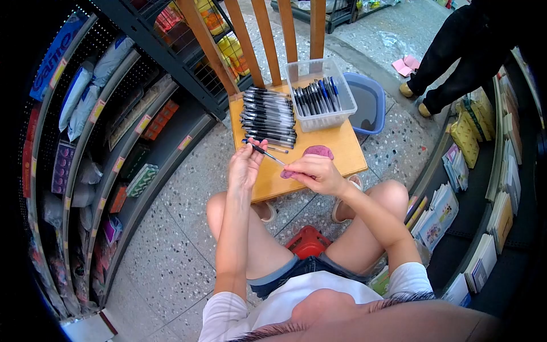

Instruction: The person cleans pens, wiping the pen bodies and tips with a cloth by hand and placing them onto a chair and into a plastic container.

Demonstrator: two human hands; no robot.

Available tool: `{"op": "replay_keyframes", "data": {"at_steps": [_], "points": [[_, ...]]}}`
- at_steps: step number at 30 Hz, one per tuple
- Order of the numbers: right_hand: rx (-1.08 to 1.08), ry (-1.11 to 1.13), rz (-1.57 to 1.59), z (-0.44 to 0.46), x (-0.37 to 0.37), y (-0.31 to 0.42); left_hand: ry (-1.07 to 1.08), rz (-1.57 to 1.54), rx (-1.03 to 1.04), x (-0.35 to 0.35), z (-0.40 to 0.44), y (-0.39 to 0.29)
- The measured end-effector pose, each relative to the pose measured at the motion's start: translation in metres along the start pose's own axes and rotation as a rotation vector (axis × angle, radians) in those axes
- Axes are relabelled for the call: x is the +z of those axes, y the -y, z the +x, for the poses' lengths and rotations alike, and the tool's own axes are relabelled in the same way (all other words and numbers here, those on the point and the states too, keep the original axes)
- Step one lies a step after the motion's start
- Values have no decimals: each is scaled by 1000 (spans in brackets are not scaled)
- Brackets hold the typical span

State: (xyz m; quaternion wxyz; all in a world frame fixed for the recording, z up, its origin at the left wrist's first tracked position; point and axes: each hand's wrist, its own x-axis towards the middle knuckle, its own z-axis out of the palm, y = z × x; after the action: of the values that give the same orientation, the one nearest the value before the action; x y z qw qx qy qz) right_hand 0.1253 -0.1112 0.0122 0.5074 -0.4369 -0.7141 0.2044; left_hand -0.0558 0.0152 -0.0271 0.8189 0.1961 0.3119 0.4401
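A black-capped pen is pinched in my left hand, slanting down toward the right. My right hand is closed on a purplish-pink cloth, whose edges stick out above and below the fingers; the pen's far end meets it there. Just beyond my hands, a row of similar clear pens with black caps lies on the wooden chair seat. A clear plastic box on the same seat holds several more pens, some with blue parts.
A blue-grey basin holding liquid stands on the floor right of the chair. Shelves of packaged goods curve along the left, and racks of books and cards along the right. Another person's legs are at upper right. A red stool is beneath me.
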Motion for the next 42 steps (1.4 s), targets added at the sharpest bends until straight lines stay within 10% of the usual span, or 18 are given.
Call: {"op": "replay_keyframes", "data": {"at_steps": [13, 30, 42], "points": [[578, 181, 581, -11, 1, -10, 119, 67, 87, 14, -7, -10], [55, 295, -667, -11, 57, -46, 85, 78, 173, 20, -11, -18], [54, 335, -473, 1, 3, -10, 76, 59, 183, 18, -11, -24]]}}
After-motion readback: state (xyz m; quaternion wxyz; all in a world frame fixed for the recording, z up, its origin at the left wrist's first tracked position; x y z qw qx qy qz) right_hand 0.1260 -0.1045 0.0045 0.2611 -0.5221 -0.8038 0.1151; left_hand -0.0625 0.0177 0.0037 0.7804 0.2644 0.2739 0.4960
